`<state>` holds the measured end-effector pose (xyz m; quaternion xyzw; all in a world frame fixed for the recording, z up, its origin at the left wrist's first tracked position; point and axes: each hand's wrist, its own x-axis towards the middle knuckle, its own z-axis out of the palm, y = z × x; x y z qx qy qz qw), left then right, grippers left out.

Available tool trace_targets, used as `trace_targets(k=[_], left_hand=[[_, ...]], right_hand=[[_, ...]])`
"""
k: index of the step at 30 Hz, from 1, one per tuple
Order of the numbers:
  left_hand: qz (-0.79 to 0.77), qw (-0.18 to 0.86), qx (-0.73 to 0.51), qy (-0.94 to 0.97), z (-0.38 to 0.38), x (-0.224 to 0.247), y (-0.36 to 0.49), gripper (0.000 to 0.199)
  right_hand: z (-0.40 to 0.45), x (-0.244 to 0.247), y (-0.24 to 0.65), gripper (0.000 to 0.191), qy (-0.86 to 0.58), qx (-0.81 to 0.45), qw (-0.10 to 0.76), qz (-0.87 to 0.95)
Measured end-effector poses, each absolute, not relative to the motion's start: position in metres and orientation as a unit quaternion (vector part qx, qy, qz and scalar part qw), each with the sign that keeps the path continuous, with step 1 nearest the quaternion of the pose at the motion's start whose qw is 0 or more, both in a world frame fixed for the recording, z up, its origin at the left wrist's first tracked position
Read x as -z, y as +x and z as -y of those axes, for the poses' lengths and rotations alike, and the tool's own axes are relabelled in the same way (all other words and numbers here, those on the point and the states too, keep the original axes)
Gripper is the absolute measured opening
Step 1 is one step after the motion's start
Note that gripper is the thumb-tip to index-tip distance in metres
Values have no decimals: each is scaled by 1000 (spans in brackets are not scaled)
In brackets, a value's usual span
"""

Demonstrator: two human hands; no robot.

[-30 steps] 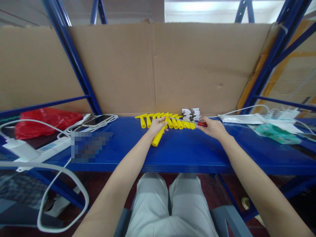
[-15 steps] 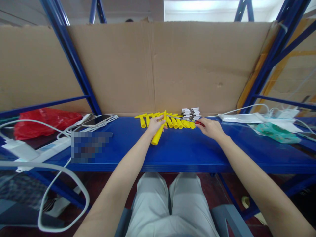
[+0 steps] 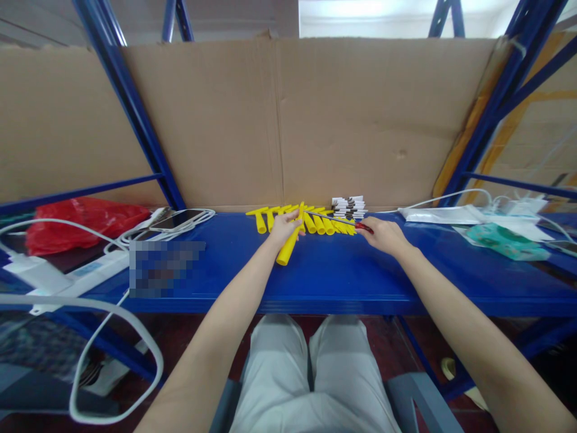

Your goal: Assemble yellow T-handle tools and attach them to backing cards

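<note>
With our left hand (image 3: pixel 285 230) closed around a yellow T-shaped piece (image 3: pixel 286 251), we hold it tilted above the near side of the blue table (image 3: pixel 342 270). Our right hand (image 3: pixel 385 236) grips the red handle of a screwdriver (image 3: pixel 338 219), its shaft reaching leftward to the piece's head, though we cannot tell whether they touch; just behind lie more yellow pieces (image 3: pixel 321 226) in a row.
</note>
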<state>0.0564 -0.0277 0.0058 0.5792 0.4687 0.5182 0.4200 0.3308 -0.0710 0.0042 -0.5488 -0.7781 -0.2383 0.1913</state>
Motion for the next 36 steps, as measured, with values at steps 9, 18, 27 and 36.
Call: trace_targets(k=[9,18,27,36], left_hand=[[-478,410,-516,581,30,-7,58,50],[-486,405,-518,575,28,-6,58,50],[-499,383,-509,588,31,-8,60,50],[-525,349,-487,604,36,-13,60,49]], right_hand=[[67,-2,332,21,-568,226,197,766],[69,-3,333,29,-554,217,213,775],[67,-3,332,20,-587,197,214,755],[68,-3,335,28,-561,180,236,773]])
